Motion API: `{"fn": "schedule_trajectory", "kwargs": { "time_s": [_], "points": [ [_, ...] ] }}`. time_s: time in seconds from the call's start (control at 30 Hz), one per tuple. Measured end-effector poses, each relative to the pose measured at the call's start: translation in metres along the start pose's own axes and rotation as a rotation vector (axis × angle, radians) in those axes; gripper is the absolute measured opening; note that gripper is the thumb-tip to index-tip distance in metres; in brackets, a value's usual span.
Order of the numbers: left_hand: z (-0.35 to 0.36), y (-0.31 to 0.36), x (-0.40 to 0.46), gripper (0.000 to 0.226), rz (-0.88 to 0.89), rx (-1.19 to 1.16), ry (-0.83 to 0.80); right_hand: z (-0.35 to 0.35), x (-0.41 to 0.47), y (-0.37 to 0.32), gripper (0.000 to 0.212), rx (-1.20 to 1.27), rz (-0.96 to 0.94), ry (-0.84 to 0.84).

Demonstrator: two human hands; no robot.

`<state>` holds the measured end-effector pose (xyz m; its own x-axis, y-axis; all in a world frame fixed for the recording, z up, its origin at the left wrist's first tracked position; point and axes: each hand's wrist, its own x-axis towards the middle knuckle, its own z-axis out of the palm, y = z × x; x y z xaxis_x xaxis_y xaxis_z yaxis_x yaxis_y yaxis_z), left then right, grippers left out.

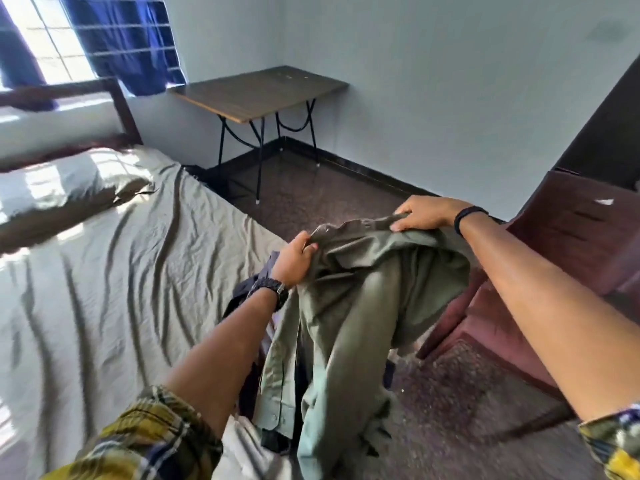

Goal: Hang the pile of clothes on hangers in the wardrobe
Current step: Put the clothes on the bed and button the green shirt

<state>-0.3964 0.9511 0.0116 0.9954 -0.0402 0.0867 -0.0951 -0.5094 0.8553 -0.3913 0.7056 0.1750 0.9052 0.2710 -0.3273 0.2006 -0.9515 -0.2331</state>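
Between both hands: olive shirt (360, 299) hanging, no hanger in view.
Left hand (294, 259): fingers pinching the collar edge.
Right hand (420, 213): fingers clamping the shoulder.
Progress: looking early; dark clothes (254, 296) waiting under left wrist.

Pale blue walls (450, 81) all round, dark skirting along the base. Barred window (52, 46) top left, blue curtains (131, 39) hanging open, sunlight spilling onto a pillow (62, 192) and a creased grey-green bedsheet (121, 289). Dark wooden headboard (117, 109) behind. Folding table (259, 91) tucked in the corner on thin black legs. Speckled brownish floor (311, 202). Maroon plastic chair (571, 237) at right.
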Motion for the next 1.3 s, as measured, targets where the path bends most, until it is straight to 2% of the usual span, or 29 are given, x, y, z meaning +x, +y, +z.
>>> {"fn": "schedule_trajectory", "kwargs": {
  "time_s": [0.07,0.1,0.2,0.23,0.3,0.33,0.37,0.43,0.5,0.63,0.73,0.83,0.9,0.97,1.03,1.1,1.23,1.3],
  "points": [
    [-0.021,0.023,-0.001,0.01,0.108,0.088,0.084,0.0,-0.001,-0.008,0.035,-0.146,0.041,-0.051],
    [-0.031,0.036,0.0,0.01,0.149,0.124,0.135,0.0,0.001,-0.015,0.043,-0.108,0.016,-0.053],
    [-0.06,0.079,0.002,0.009,0.314,0.175,0.184,0.001,0.004,-0.052,0.077,0.232,-0.156,0.026],
    [-0.071,0.094,0.002,0.008,0.373,0.189,0.189,-0.002,0.007,-0.066,0.077,0.267,-0.23,0.078],
    [-0.091,0.117,0.008,0.008,0.437,0.187,0.228,-0.013,0.012,-0.091,0.05,0.229,-0.34,0.233],
    [-0.102,0.126,0.011,0.01,0.42,0.169,0.252,-0.021,0.013,-0.101,0.032,0.235,-0.369,0.335],
    [-0.115,0.134,0.013,0.015,0.381,0.132,0.274,-0.033,0.012,-0.111,0.024,0.273,-0.392,0.425],
    [-0.14,0.147,0.012,0.025,0.289,-0.021,0.261,-0.059,0.009,-0.128,0.021,0.33,-0.44,0.554],
    [-0.161,0.152,0.005,0.024,0.233,-0.132,0.134,-0.082,0.008,-0.145,0.018,0.314,-0.49,0.628],
    [-0.19,0.146,-0.013,0.023,0.168,0.121,-0.108,-0.122,0.002,-0.174,0.021,0.358,-0.554,0.825],
    [-0.209,0.144,-0.009,0.018,0.153,0.191,-0.033,-0.15,-0.008,-0.184,0.021,0.437,-0.572,0.946],
    [-0.213,0.167,-0.012,0.01,0.154,-0.024,-0.008,-0.172,-0.015,-0.193,0.025,0.417,-0.58,0.954],
    [-0.204,0.191,-0.019,0.025,0.195,-0.163,-0.082,-0.18,-0.019,-0.202,0.027,0.4,-0.579,0.943],
    [-0.192,0.209,-0.022,0.026,0.216,-0.24,-0.099,-0.184,-0.023,-0.207,0.026,0.393,-0.583,0.945],
    [-0.186,0.215,-0.015,0.019,0.208,-0.249,0.015,-0.189,-0.028,-0.208,0.026,0.377,-0.572,0.948],
    [-0.191,0.218,-0.007,0.013,0.174,-0.165,0.222,-0.195,-0.031,-0.201,0.024,0.371,-0.538,0.956],
    [-0.225,0.237,0.0,0.022,0.171,0.21,0.605,-0.207,-0.032,-0.173,0.018,0.278,-0.373,0.989],
    [-0.239,0.258,-0.001,0.022,0.232,0.406,0.704,-0.21,-0.035,-0.163,0.018,0.151,-0.294,0.911]
  ]
}}
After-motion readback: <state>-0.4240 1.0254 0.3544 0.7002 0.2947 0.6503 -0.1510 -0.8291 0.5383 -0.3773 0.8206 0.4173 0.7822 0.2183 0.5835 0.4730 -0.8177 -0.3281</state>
